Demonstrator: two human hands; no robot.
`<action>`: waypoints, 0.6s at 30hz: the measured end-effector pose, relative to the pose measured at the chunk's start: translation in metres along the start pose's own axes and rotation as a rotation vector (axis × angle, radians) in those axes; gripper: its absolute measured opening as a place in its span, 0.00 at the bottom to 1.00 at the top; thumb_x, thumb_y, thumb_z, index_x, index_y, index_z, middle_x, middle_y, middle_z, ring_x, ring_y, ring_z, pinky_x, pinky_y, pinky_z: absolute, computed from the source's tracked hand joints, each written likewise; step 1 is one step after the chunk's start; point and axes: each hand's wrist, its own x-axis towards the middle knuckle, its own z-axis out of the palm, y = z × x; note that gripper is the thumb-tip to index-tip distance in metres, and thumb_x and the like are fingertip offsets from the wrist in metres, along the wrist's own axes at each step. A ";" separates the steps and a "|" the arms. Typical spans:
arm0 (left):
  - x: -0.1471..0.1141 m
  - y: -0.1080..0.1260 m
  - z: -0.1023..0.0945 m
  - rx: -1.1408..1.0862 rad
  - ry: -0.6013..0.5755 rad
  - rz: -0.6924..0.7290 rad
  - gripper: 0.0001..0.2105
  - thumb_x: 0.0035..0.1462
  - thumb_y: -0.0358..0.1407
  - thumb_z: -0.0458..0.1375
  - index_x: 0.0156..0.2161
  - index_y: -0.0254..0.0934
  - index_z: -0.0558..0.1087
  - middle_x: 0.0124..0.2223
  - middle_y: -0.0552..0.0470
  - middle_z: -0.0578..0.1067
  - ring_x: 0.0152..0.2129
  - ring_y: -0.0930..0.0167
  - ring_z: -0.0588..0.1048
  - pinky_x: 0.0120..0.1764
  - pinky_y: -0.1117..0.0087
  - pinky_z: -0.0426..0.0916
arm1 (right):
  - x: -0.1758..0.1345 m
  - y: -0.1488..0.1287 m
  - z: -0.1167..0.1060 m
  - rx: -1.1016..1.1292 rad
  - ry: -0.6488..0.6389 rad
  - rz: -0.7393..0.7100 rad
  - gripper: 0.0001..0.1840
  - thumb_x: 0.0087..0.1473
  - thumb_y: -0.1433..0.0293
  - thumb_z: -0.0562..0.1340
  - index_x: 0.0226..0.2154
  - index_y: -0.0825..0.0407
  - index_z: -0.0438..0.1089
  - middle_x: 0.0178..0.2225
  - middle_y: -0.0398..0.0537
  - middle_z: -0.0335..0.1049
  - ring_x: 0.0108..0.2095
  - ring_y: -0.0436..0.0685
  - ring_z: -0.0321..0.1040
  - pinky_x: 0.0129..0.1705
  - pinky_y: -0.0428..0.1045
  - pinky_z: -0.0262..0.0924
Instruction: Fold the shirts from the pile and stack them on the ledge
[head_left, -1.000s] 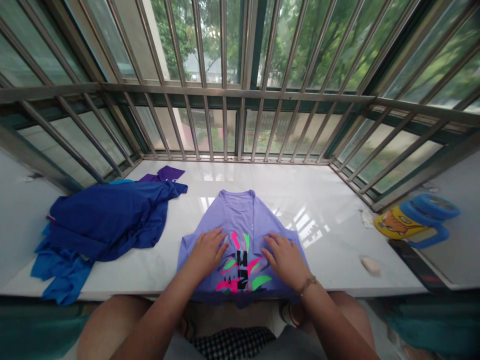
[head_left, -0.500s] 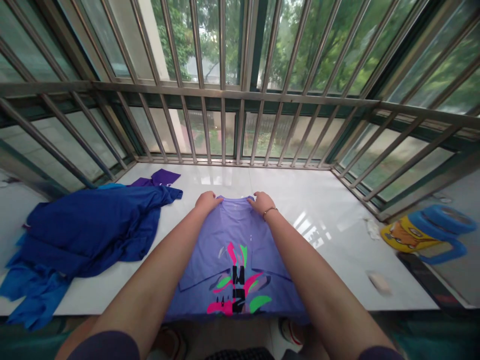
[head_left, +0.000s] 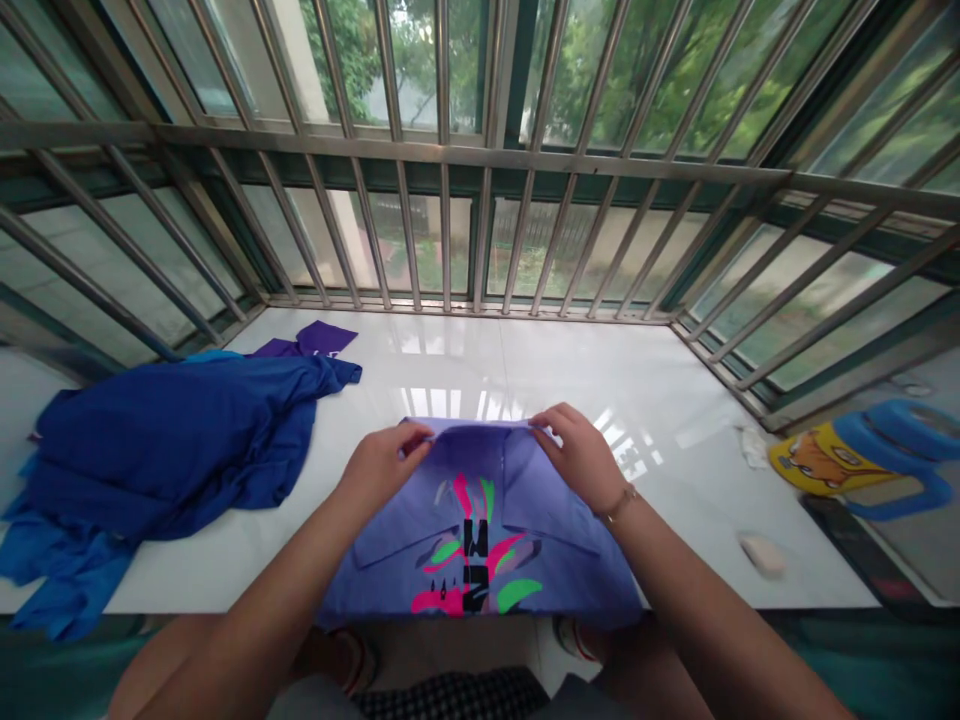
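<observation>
A lavender T-shirt [head_left: 427, 505] with a pink, green and black print lies on the white ledge, its lower part reaching the front edge. Its far edge is folded over toward me and lifted a little. At the left end of that edge, my left hand [head_left: 386, 460] pinches the cloth between thumb and fingers. My right hand [head_left: 581, 455], with a bracelet at the wrist, pinches the right end of the same edge. Both sleeves appear folded inward on the shirt.
Dark blue clothing [head_left: 180, 440] is heaped on the left, with brighter blue cloth [head_left: 71, 580] under it and a purple piece [head_left: 326, 338] behind. On the right are a yellow and blue jug [head_left: 862, 455], a dark phone-like slab [head_left: 855, 550] and a pale block [head_left: 763, 554]. Metal bars [head_left: 480, 155] line the window.
Both hands have come nearer to me and moved farther apart. The shirt's collar end has been folded over toward me, so the shirt looks shorter. The view has tilted slightly.
</observation>
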 end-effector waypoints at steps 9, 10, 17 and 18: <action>-0.123 -0.003 0.038 0.313 -0.177 0.169 0.13 0.71 0.37 0.58 0.56 0.46 0.81 0.50 0.45 0.81 0.46 0.59 0.79 0.51 0.56 0.74 | -0.131 -0.024 0.033 -0.175 -0.296 -0.101 0.10 0.71 0.67 0.63 0.49 0.46 0.80 0.48 0.51 0.79 0.46 0.63 0.74 0.49 0.58 0.68; -0.122 -0.002 0.036 0.328 -0.165 0.156 0.13 0.71 0.38 0.59 0.56 0.45 0.81 0.51 0.45 0.80 0.47 0.59 0.79 0.52 0.56 0.74 | -0.132 -0.025 0.034 -0.162 -0.305 -0.102 0.10 0.71 0.66 0.63 0.49 0.46 0.79 0.48 0.51 0.79 0.47 0.62 0.74 0.50 0.58 0.68; -0.094 0.009 0.026 0.404 -0.207 0.200 0.10 0.66 0.38 0.65 0.52 0.44 0.81 0.52 0.46 0.79 0.49 0.57 0.78 0.51 0.56 0.71 | -0.108 -0.028 0.023 -0.142 -0.271 -0.048 0.11 0.68 0.64 0.68 0.51 0.45 0.78 0.50 0.49 0.78 0.49 0.63 0.74 0.50 0.60 0.69; -0.091 0.010 0.027 0.412 -0.236 0.216 0.06 0.67 0.36 0.64 0.48 0.44 0.81 0.50 0.46 0.79 0.48 0.58 0.78 0.49 0.58 0.71 | -0.105 -0.030 0.023 -0.161 -0.302 -0.044 0.10 0.67 0.64 0.68 0.50 0.45 0.78 0.48 0.48 0.78 0.48 0.63 0.74 0.49 0.59 0.70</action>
